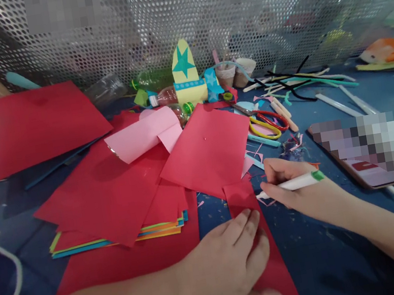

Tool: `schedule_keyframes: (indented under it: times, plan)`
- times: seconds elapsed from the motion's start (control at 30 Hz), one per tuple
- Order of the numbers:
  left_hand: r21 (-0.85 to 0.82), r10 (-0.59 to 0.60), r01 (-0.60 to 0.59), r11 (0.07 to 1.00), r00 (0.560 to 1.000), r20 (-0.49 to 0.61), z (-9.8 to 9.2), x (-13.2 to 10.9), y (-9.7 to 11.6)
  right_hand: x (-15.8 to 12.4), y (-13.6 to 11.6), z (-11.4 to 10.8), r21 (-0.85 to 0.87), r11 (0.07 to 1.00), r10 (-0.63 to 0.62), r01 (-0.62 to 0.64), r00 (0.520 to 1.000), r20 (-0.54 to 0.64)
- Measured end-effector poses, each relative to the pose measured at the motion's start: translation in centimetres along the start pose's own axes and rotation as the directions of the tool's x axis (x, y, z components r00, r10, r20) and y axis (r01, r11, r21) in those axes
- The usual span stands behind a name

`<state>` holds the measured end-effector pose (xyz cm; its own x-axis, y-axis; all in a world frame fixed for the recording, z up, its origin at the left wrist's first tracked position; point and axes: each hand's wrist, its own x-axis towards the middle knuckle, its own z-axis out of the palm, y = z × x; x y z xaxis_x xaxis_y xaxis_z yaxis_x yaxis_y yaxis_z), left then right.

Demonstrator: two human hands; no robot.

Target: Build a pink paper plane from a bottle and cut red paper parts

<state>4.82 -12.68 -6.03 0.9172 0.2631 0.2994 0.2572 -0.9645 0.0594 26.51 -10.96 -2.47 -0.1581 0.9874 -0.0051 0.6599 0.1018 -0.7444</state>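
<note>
My left hand [233,261] lies flat on a long red paper strip [282,273], its fingers stretched out and pressing the strip to the blue table. A white marker with a green end [301,181] is pinched in my right hand [296,184]. The marker's tip points left and sits at the right edge of the strip, near its upper end; whether it touches the paper I cannot tell. Just beyond the strip is a red sheet [208,148]. More red sheets [108,181] are heaped over a stack of coloured paper [102,243] to the left.
Scissors [270,123] with red and yellow handles lie among paper scraps. A phone [364,166] is at the right. Behind stand a bottle craft [191,92], paper cups [226,74] and pipe cleaners [299,82], against a perforated metal screen [161,18]. A white cable [6,252] runs at left.
</note>
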Motion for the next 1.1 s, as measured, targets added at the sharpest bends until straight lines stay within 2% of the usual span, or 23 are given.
schedule_keyframes:
  times: [0.1, 0.27, 0.63, 0.73, 0.83, 0.93, 1.03, 1.1]
  plan:
    - [0.010, -0.002, 0.003, 1.000, 1.000, -0.017, 0.1, 0.0, 0.1, 0.1, 0.1, 0.0, -0.022, 1.000, -0.011, 0.012, 0.999, 0.043]
    - [0.016, 0.012, -0.013, 1.000, 0.999, 0.031, 0.1, 0.0, 0.1, 0.1, 0.0, 0.1, -0.048, 0.999, -0.011, 0.014, 0.998, 0.056]
    - [0.033, 0.002, -0.002, 0.999, 1.000, -0.006, 0.0, 0.1, 0.1, 0.0, -0.1, 0.0, -0.021, 0.999, -0.030, 0.031, 0.997, 0.073]
    - [0.004, -0.007, 0.007, 1.000, 0.999, -0.042, 0.1, 0.2, 0.0, 0.0, -0.3, -0.1, 0.063, 0.998, -0.009, 0.011, 0.999, -0.040]
    - [-0.031, -0.029, 0.027, 0.999, 0.997, -0.075, 0.0, 0.3, -0.1, 0.2, -0.3, -0.4, 0.129, 0.991, -0.001, 0.035, 0.967, -0.256]
    - [-0.073, -0.064, 0.055, 0.996, 0.989, -0.131, -0.5, 0.6, -0.2, 0.4, 0.1, -0.9, 0.020, 0.993, -0.102, 0.117, 0.923, -0.372]
    - [-0.126, -0.155, 0.131, 0.983, 0.966, -0.206, -1.1, 0.9, -0.6, 0.8, 0.6, -1.4, -0.147, 0.980, -0.172, 0.132, 0.936, -0.308]
    - [-0.100, -0.252, 0.237, 0.966, 0.949, -0.187, -1.3, 0.9, -1.2, 1.1, 0.8, -1.5, -0.263, 0.955, -0.206, 0.136, 0.943, -0.260]
